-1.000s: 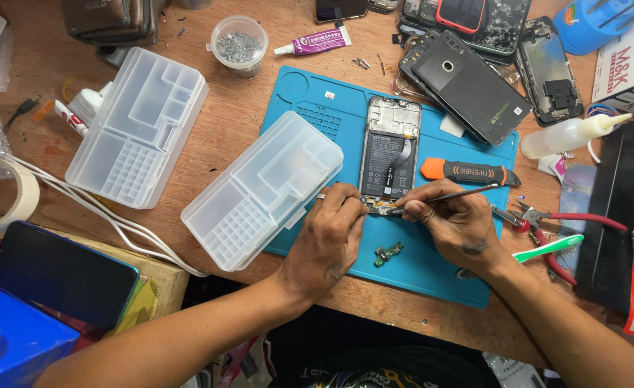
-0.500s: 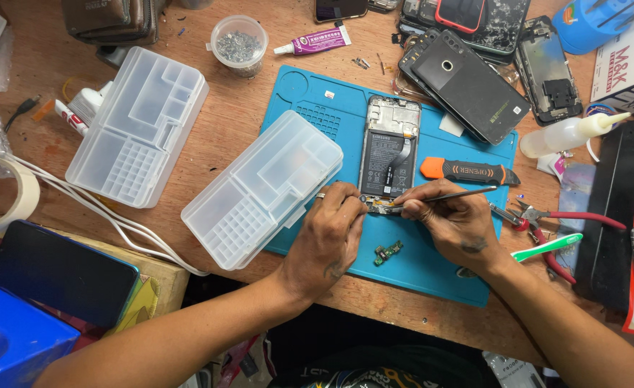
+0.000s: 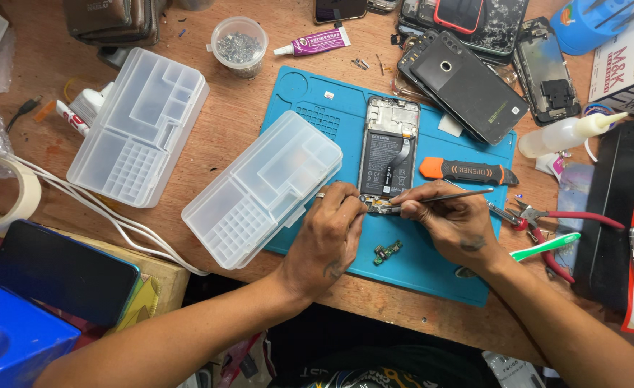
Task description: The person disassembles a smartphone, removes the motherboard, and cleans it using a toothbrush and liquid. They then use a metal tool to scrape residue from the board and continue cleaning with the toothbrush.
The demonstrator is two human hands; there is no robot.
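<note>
Opened phone [image 3: 389,154] lying back-up on the blue mat [image 3: 468,269], lower edge nearest the body for easy reach; left hand [image 3: 329,241] curled closed, fingertips pinning that lower edge, seemingly to steady it; right hand [image 3: 452,219] pinching thin metal tweezers [image 3: 455,195] pen-fashion, tip at the phone's bottom end beside the left fingers; small green circuit board [image 3: 387,251] set just below on the mat; orange pry tool [image 3: 464,171] parked beside the phone; clear plastic organiser box [image 3: 263,188] overlapping the mat's left edge on the wooden tabletop [image 3: 231,122].
</note>
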